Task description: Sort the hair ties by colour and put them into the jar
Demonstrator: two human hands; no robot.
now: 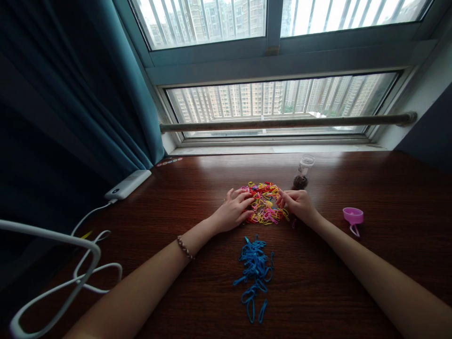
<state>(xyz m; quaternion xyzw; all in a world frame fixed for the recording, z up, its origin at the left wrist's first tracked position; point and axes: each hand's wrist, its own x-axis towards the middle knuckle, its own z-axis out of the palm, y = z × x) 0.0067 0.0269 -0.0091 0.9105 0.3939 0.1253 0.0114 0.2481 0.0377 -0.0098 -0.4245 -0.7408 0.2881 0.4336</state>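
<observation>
- Bands (266, 214), small, red, yellow and pink, lie tangled on the desk (197, 183).
- Left hand (235, 207) is spread on their left edge.
- Right hand (295, 203) is half-curled at their right; whether it pinches one, I cannot tell.

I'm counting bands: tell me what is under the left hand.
Red, pink and yellow bands reach the left hand at its fingertips; anything under its palm is covered.

And there's a brown, knobbly bracelet (185, 248) round the left arm (151, 282), bare either side of it; right arm (374, 269) bare too.
</observation>
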